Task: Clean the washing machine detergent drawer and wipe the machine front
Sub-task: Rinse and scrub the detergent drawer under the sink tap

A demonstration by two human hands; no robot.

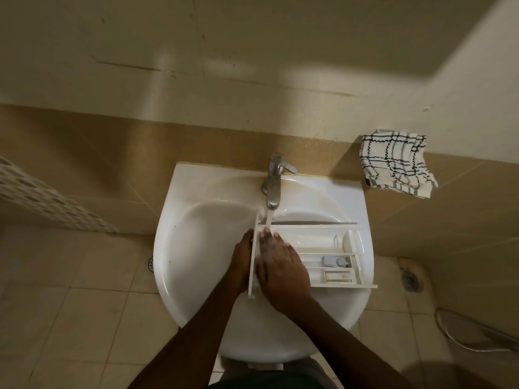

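Over white sink (196, 242), detergent drawer (317, 245), tiled floor (70, 318)

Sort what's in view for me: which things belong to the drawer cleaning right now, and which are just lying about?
In use:
detergent drawer
sink
tap, running
left hand
right hand

Lying about:
checked cloth on the ledge, perhaps for wiping later
perforated basket
floor drain
hose
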